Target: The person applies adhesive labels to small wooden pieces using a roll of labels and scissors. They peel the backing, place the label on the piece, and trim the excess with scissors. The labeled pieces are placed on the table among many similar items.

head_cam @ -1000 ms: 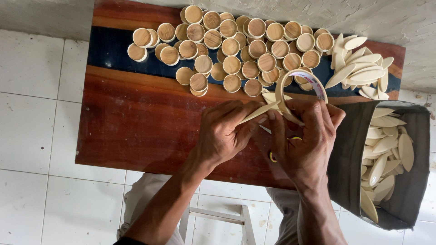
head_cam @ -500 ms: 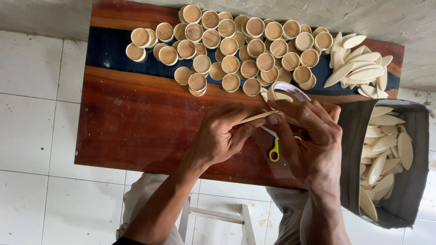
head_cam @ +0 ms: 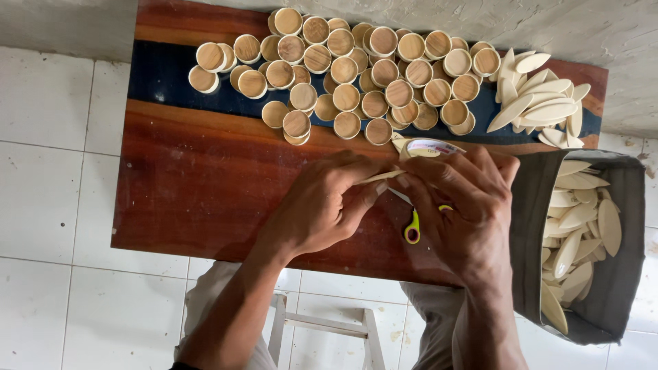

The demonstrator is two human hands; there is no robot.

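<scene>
Overhead view of a reddish wooden counter (head_cam: 205,185) crossed by a dark blue band along its far part. The left hand (head_cam: 322,205) and right hand (head_cam: 466,212) meet near the counter's middle, both grasping a thin pale leaf strip (head_cam: 380,177) pinched between their fingertips. The right hand also touches a roll of tape (head_cam: 428,147), seen just beyond its fingers. A pair of small scissors with yellow handles (head_cam: 413,229) lies on the counter between the two hands, partly hidden by the right one. Beyond the hands, a dense cluster of small round leaf cups (head_cam: 356,75) covers the far middle of the counter. To their right, a loose pile of pale pointed leaf pieces (head_cam: 541,103) rests on the far right corner. A dark grey bag (head_cam: 531,226), open at the top and holding more such pieces, stands at the counter's right edge, just beside the right hand. White floor tiles (head_cam: 55,171) lie to the left.
</scene>
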